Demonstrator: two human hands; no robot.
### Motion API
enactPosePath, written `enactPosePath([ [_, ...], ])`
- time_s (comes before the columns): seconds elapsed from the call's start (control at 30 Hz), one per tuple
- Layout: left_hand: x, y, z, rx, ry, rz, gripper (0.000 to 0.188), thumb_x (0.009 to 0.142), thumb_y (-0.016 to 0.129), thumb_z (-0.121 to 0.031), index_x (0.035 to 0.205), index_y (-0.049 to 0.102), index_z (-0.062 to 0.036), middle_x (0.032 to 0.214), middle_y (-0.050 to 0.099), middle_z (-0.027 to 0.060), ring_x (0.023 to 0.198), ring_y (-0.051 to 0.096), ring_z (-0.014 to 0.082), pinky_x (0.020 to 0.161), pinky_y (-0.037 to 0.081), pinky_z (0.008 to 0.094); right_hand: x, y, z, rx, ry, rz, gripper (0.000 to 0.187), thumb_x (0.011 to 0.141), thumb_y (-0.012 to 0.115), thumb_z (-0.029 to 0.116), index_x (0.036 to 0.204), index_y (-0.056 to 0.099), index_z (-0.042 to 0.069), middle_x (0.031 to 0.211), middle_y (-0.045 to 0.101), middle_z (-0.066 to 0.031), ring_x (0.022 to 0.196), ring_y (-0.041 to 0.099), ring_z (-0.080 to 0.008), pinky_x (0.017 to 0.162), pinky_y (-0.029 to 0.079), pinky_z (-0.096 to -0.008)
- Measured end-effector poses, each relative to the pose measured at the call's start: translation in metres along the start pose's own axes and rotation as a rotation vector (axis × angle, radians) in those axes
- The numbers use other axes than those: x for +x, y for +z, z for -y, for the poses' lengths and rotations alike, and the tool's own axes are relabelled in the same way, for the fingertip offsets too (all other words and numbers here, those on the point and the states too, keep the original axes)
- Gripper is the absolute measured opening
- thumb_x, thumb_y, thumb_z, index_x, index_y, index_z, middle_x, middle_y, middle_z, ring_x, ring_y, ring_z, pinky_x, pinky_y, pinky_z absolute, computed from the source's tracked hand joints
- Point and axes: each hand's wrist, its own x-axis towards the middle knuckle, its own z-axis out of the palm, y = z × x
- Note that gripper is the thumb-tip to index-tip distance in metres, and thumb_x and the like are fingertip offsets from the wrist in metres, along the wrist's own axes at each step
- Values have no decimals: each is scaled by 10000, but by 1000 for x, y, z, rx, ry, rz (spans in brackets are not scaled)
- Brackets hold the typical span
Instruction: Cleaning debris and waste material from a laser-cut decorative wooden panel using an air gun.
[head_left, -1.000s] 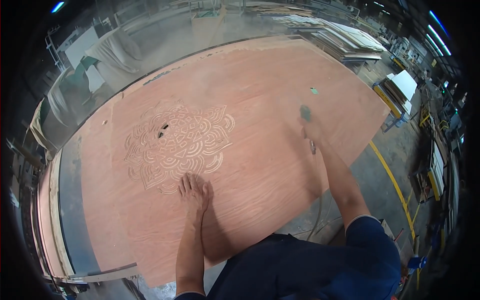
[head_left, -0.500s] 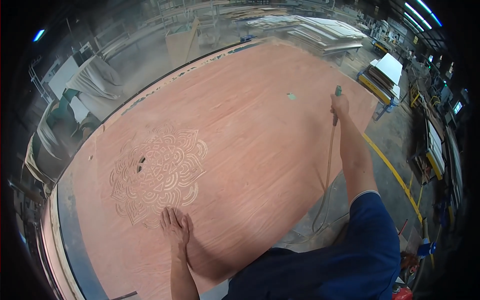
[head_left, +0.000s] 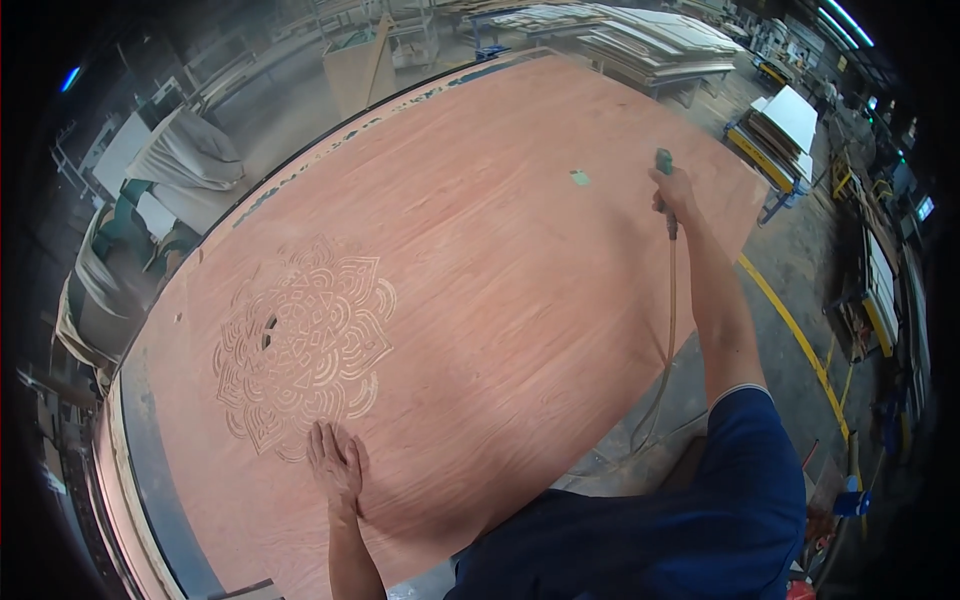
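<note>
A large reddish plywood sheet lies flat before me, with a round, petalled mandala pattern carved into its left half. Beside the pattern's near edge, my left hand rests flat on the wood, palm down and fingers stretched out. My right hand reaches over the far right part of the sheet, its fingers wrapped round an air blow gun with a green upper end. From the gun's lower end a thin hose hangs past the sheet's edge toward the floor. A small dark slot shows inside the carving.
A small pale green sticker is on the sheet, left of the gun. Stacked panels stand beyond the far edge, and a trolley with boards at the right. A yellow line crosses the floor. Draped cloth covers something at the left.
The view has shifted slightly. My left hand stays flat near the carving. The blow gun has swung a little to the left in my right hand. Dusty haze over the far edge has thinned.
</note>
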Motion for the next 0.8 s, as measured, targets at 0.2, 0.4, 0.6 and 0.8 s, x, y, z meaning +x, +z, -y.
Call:
enactPosePath([
  [0.2, 10, 34, -4, -69, 16, -29, 584, 1010, 557, -345, 1457, 528, 29, 1550, 454, 259, 1454, 386, 443, 1213, 301, 531, -10, -281, -226, -551, -151, -573, 170, 891, 640, 148, 931, 682, -12, 780, 700, -231, 658, 662, -449, 601, 542, -509],
  [0.4, -11, -4, 9, 5, -31, -79, 586, 982, 584, -351, 1437, 549, 16, 1540, 474, 244, 1444, 399, 437, 1202, 312, 528, -110, -110, -83, 92, 65, 152, 319, 996, 639, 341, 910, 616, 35, 570, 564, -56, 454, 602, -186, 439, 498, -344],
  [0.6, 1, 15, 7, -6, -35, -78, 632, 981, 587, -413, 1468, 528, -16, 1553, 470, 217, 1454, 396, 413, 1211, 303, 514, -274, 101, 68, 209, -182, 760, 249, 995, 661, 213, 1116, 615, 0, 696, 596, -46, 569, 631, -169, 545, 539, -332],
  [0.8, -3, 13, 12, -11, -37, -101, 647, 980, 592, -437, 1477, 523, -28, 1556, 471, 199, 1453, 402, 394, 1209, 309, 509, -362, 163, 101, 158, -169, 1057, 254, 999, 655, 175, 1171, 600, -3, 786, 592, -28, 610, 626, -149, 559, 555, -321],
])
